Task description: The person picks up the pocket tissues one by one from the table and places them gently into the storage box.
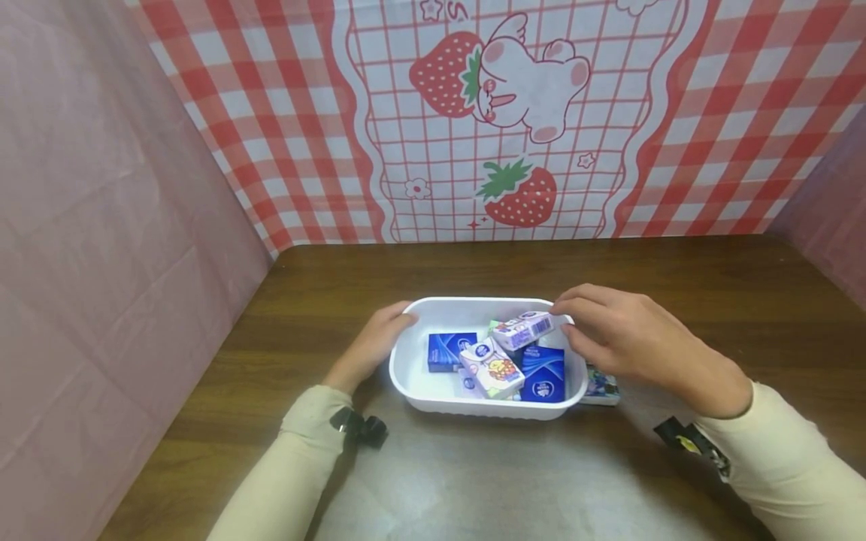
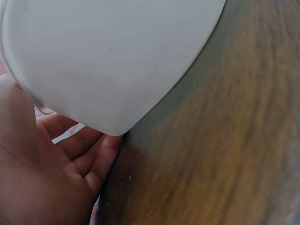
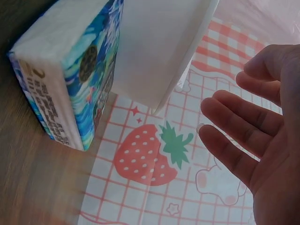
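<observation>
A white plastic tub (image 1: pixel 467 408) stands on the table with several small tissue packs in it. My left hand (image 1: pixel 375 338) grips its left end, the thumb over the rim; in the left wrist view the fingers (image 2: pixel 82 145) lie against the outer wall. Above the right rim is my right hand (image 1: pixel 625 342), its fingers relaxed and loosely bent, and the right wrist view shows nothing between them. A white-and-purple pack (image 1: pixel 524 329) leans on the others near these fingertips. Below it lie blue packs (image 1: pixel 544 372) and a white pack with a cartoon print (image 1: pixel 492 368).
Outside the tub, close to its right end, sits a tissue pack in a colourful blue-green wrapper (image 3: pixel 96 75), partly hidden behind the tub in the head view. The brown wooden table (image 1: pixel 325 278) meets a red-checked strawberry cloth (image 1: pixel 304 128) at the back. Pink cloth (image 1: pixel 101 225) hangs on the left.
</observation>
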Available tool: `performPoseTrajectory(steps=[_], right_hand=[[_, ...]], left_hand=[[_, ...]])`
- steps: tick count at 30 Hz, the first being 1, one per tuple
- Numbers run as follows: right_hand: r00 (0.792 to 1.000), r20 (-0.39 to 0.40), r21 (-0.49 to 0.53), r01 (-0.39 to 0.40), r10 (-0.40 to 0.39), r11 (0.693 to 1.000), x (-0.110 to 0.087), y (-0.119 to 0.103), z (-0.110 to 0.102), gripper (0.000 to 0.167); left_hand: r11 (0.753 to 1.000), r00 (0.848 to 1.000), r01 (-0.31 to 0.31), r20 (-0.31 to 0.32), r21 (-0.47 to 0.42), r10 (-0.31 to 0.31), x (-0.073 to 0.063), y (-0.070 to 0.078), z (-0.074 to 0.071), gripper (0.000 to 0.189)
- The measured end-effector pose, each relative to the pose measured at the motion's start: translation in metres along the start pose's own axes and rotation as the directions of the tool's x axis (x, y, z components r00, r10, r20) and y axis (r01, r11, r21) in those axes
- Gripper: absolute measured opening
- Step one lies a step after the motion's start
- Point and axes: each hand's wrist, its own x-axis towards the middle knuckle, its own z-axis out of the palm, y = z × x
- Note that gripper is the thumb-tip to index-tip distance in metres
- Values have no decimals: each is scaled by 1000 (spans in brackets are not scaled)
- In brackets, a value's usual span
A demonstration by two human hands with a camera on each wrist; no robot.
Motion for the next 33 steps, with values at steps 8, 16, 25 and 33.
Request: performPoseTrajectory(steps=[8,16,25,33], right_hand=[[1000,-9,-14,-27,27,1000,-2,4,-1,33],[990,32,-36,-133,134,990,-4,6,-6,33],[967,74,-99,-235,243,967,-5,8,-11,29],[928,150,-137,-321,340,937,-5,10,-14,32]], left_hand=[[1000,1000,4,-3,1,-4,2,-1,0,36],[1000,1000,-2,-8,-1,2,1,1,0,36],[1000,1000,4,-9,11,-4,-1,0,0,36],[1000,1000,11,-6,1,-11,0,1,0,36]])
